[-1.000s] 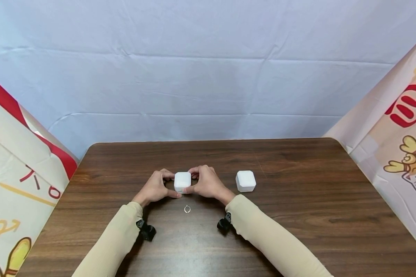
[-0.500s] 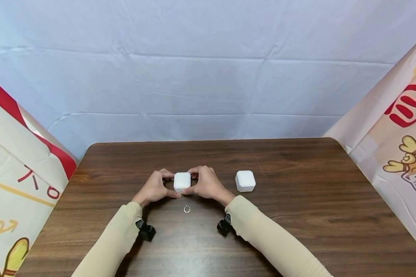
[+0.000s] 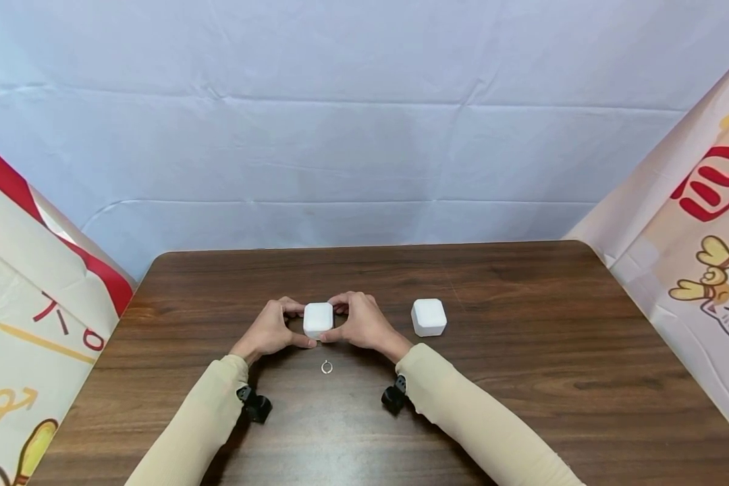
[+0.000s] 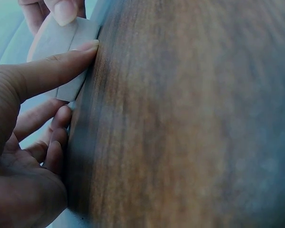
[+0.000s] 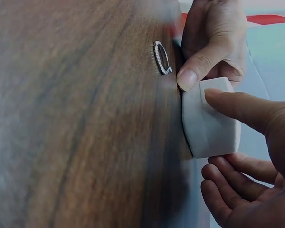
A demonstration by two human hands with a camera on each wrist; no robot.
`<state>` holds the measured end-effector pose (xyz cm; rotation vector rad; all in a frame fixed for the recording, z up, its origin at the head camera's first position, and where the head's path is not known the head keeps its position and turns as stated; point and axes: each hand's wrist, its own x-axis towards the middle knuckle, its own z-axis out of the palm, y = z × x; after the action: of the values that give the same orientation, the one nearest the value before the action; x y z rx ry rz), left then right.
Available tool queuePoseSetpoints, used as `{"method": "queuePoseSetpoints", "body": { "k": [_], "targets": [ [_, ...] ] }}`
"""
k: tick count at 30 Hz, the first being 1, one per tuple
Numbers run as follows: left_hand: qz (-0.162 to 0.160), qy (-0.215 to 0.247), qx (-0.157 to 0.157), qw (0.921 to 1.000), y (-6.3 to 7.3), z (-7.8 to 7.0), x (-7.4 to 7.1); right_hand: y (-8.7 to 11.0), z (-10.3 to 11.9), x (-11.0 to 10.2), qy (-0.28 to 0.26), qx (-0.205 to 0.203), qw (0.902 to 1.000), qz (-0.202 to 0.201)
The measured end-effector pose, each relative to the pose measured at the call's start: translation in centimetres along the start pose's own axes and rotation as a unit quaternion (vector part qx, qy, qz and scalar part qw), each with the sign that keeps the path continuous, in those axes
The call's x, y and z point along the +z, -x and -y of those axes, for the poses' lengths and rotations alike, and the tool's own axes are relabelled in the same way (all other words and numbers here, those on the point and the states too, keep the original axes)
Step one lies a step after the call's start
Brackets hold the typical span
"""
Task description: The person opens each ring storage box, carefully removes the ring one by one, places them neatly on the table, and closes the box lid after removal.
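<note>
Pale bluish-white fabric backdrop [image 3: 364, 148] across upper half of frame; below, broad dark-brown wood-grain table [image 3: 522, 337]. At lower centre, note right hand [image 3: 364, 322], out of a cream sleeve [image 3: 462, 408], pinching right side of a small white near-cubic box with blunted corners [image 3: 318, 317]. See left hand [image 3: 270, 329] likewise on left side, thumb low by the tabletop. Read low left thumb as probably bracing the lower part, right thumb as probably gripping at or over the seam [image 4: 73, 35]. Find held box upright on table, directly between both hands. Right of centre: second white blunt-cornered box [image 3: 428, 317], apart from both hands, perhaps placed aside for room. Smallest: thin silvery studded ring [image 5: 158, 58], flat just below held box, untouched, perhaps left there for easy reach.
</note>
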<state>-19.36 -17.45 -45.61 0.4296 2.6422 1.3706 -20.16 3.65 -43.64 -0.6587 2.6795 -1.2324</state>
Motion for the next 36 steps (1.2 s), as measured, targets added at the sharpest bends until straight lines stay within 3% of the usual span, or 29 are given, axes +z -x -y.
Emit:
{"method": "queuePoseSetpoints", "body": {
  "k": [8,17,27,36],
  "targets": [
    [-0.003,0.004,0.012,0.9999,0.0,0.3,0.1,0.6,0.2,-0.5,-0.003,-0.009,1.0,-0.001],
    [0.003,-0.006,0.004,1.0,0.1,0.2,0.0,1.6,0.1,-1.7,-0.005,-0.022,0.9997,-0.011],
    [0.007,-0.038,0.002,0.9993,1.1,-1.1,-1.3,4.0,-0.2,-3.9,-0.005,-0.052,0.9983,-0.028],
    [-0.016,-0.086,0.031,0.9957,1.8,-2.7,-2.0,6.5,-0.3,-6.5,0.028,-0.081,0.9944,-0.063]
  ]
}}
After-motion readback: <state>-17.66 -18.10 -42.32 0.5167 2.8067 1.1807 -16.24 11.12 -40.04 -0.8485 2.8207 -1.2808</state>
